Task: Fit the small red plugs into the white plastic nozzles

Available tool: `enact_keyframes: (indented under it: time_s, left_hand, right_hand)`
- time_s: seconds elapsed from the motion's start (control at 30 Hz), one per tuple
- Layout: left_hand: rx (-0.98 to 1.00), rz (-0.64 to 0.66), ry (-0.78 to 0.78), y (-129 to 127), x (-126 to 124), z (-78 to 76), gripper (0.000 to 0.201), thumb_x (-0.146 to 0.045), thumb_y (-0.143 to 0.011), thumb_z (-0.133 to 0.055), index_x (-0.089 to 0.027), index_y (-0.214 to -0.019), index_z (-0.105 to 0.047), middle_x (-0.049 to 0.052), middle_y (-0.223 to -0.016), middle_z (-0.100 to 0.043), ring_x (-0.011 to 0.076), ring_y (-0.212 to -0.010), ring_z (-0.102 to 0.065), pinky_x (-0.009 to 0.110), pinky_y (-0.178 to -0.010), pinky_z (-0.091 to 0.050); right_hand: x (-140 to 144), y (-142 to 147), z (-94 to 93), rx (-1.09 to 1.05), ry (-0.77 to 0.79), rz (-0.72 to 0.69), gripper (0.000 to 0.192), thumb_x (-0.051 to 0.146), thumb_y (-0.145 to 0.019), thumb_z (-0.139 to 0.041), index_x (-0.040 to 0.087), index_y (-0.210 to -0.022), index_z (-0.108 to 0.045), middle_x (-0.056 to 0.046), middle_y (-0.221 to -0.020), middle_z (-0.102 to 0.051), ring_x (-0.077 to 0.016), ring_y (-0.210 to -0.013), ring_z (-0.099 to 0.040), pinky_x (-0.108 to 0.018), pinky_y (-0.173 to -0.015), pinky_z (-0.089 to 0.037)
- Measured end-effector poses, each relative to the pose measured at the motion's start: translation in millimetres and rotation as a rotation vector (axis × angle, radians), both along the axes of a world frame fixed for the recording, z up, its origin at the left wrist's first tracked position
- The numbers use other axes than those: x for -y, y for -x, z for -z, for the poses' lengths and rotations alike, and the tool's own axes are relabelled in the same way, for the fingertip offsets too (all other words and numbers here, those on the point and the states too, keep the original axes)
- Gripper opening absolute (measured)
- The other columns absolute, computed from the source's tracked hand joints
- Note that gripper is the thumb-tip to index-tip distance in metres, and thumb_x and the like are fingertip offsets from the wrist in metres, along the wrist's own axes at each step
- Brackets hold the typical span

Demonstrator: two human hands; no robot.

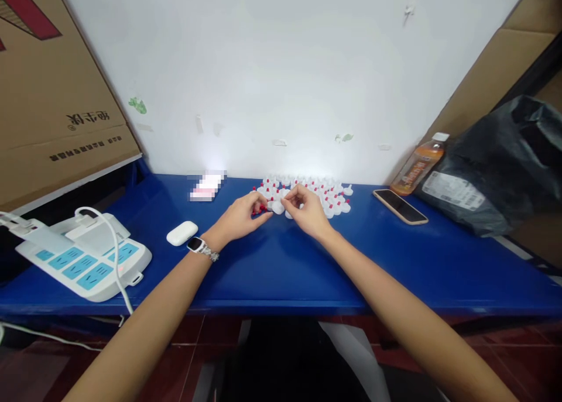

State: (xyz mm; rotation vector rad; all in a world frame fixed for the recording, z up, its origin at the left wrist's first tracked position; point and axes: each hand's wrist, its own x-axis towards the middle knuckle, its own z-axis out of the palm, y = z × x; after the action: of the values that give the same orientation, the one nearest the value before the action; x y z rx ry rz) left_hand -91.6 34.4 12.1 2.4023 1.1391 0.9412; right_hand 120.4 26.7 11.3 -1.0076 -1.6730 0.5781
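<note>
My left hand point(243, 216) is curled at the near left side of a cluster of small parts, with several small red caps point(260, 210) between its thumb and fingers. Opposite it, my right hand point(308, 213) pinches with thumb and forefinger at a white plastic cap point(277, 207); the fingers partly cover it. Only a narrow gap separates the two hands. Behind them, translucent white nozzle caps point(336, 205) stand close together on the blue table point(281, 267), many with red tips. A watch point(199, 246) is on my left wrist.
A white power strip point(100, 267) with cables and a white earbud case point(182, 233) lie left. At right are a phone point(400, 206), an orange drink bottle point(417, 165) and a black plastic bag point(496, 162). A white wall point(281, 80) rises behind; a cardboard box point(57, 98) stands left.
</note>
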Motion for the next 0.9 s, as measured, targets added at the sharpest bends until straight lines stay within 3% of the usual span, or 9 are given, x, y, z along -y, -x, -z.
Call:
enact_keyframes:
  time_s: [0.1, 0.3, 0.47, 0.53, 0.63, 0.73, 0.9]
  left_hand:
    - [0.056, -0.009, 0.128, 17.3, -9.3, -2.2, 0.027, -0.044, -0.089, -0.062, -0.019, -0.082, -0.063, -0.001, -0.066, -0.054, 0.0124, -0.059, -0.047, 0.026, -0.056, -0.037]
    - [0.054, -0.022, 0.196, 16.9, -9.9, -0.7, 0.025, -0.042, -0.088, -0.063, -0.018, -0.081, -0.065, 0.0, -0.068, -0.06, 0.013, -0.06, -0.049, 0.026, -0.058, -0.037]
    - [0.012, 0.0, 0.146, 9.1, -8.4, 2.7, 0.023, -0.041, -0.091, -0.059, -0.02, -0.086, -0.067, -0.001, -0.067, -0.06, 0.014, -0.061, -0.051, 0.027, -0.06, -0.039]
    - [-0.006, -0.004, 0.088, 7.1, -13.3, 0.9, 0.024, -0.041, -0.092, -0.058, -0.02, -0.085, -0.068, 0.0, -0.067, -0.06, 0.0147, -0.063, -0.053, 0.028, -0.062, -0.04]
    - [0.017, -0.016, 0.072, 1.0, -24.8, -3.7, 0.025, -0.043, -0.092, -0.058, -0.02, -0.087, -0.067, 0.0, -0.066, -0.061, 0.0148, -0.061, -0.052, 0.028, -0.06, -0.039]
    - [0.051, -0.059, 0.054, -8.0, -32.2, -5.3, 0.024, -0.043, -0.093, -0.058, -0.02, -0.09, -0.066, 0.001, -0.07, -0.064, 0.0162, -0.064, -0.054, 0.029, -0.062, -0.04]
    - [0.034, -0.08, 0.004, -11.2, -20.7, -1.7, 0.023, -0.041, -0.094, -0.056, -0.022, -0.089, -0.068, 0.003, -0.085, -0.071, 0.0204, -0.084, -0.057, 0.033, -0.077, -0.044]
  right_hand:
    - [-0.5, -3.1, 0.1, 0.223, -0.067, 0.036, 0.006, 0.024, -0.083, -0.062, 0.022, -0.078, -0.059, -0.001, -0.076, -0.065, -0.0175, -0.074, -0.058, -0.032, -0.072, -0.045]
    - [-4.5, -1.2, 2.8, 0.594, -0.124, 0.063, 0.006, 0.017, -0.085, -0.06, 0.022, -0.081, -0.061, -0.003, -0.081, -0.071, -0.0244, -0.091, -0.056, -0.039, -0.085, -0.038]
    - [-6.5, -6.8, 3.4, 0.678, -0.127, 0.137, 0.004, 0.02, -0.086, -0.061, 0.022, -0.089, -0.063, -0.004, -0.083, -0.071, -0.026, -0.092, -0.055, -0.04, -0.087, -0.035]
    - [-11.8, -10.9, -0.2, 0.64, -0.104, 0.167, 0.012, 0.027, -0.087, -0.063, 0.022, -0.097, -0.065, -0.004, -0.081, -0.071, -0.026, -0.091, -0.057, -0.04, -0.087, -0.037]
    - [-33.1, -16.6, -11.9, 0.579, -0.088, 0.22, 0.018, 0.034, -0.09, -0.059, 0.022, -0.099, -0.068, -0.004, -0.08, -0.072, -0.0247, -0.087, -0.059, -0.037, -0.083, -0.039]
    - [-70.4, -16.7, -25.6, 0.639, -0.054, 0.243, 0.018, 0.029, -0.091, -0.056, 0.021, -0.096, -0.071, -0.005, -0.086, -0.075, -0.0225, -0.083, -0.063, -0.036, -0.081, -0.04]
    - [-130.7, 1.4, -32.0, 0.874, 0.106, 0.238, 0.024, 0.028, -0.091, -0.057, 0.017, -0.103, -0.074, -0.009, -0.098, -0.077, -0.0252, -0.1, -0.066, -0.043, -0.1, -0.035]
